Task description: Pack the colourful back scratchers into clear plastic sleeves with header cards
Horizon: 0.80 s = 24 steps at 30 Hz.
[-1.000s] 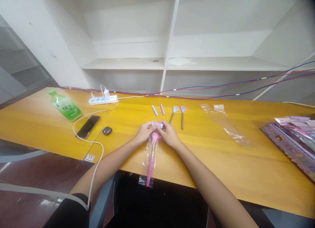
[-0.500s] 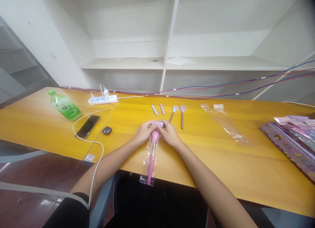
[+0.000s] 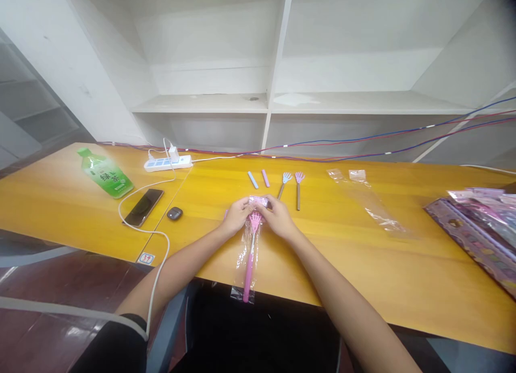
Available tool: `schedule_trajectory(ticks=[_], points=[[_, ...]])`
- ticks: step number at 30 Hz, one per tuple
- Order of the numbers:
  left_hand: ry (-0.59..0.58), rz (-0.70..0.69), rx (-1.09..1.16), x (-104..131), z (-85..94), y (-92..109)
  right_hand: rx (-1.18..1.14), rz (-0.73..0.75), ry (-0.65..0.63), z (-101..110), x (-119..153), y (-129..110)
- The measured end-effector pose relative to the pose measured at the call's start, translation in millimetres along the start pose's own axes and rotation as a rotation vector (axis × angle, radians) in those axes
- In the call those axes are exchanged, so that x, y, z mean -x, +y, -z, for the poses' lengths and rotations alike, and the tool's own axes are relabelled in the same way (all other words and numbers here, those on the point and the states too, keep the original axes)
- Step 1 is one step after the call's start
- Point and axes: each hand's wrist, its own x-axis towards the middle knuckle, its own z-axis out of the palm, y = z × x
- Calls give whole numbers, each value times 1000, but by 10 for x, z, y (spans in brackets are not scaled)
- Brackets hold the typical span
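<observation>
Pink scratcher (image 3: 249, 263) — bagged — extends bodyward from both hands' fingers (image 3: 247, 207).

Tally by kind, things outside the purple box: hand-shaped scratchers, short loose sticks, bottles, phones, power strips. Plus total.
Hand-shaped scratchers: 3 (pink scratcher, in a clear bag; blue scratcher; purple scratcher)
Short loose sticks: 2 (blue stick, purple stick)
Bottle: 1
Phone: 1
Power strip: 1
Total: 8

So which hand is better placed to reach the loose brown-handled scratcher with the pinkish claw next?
Probably the right hand: it is nearer that scratcher than the left hand is, though both hold the clear plastic packet.
</observation>
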Motion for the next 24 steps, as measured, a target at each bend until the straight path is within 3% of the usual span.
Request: schedule_trajectory(ticks=[10,24], points=[[17,-3,23,-9,-24,-31,-147,-66,-41,15,-8,-12],[-5,26,85,-5,-22,2,-211,-26,-116,51,-44,29]])
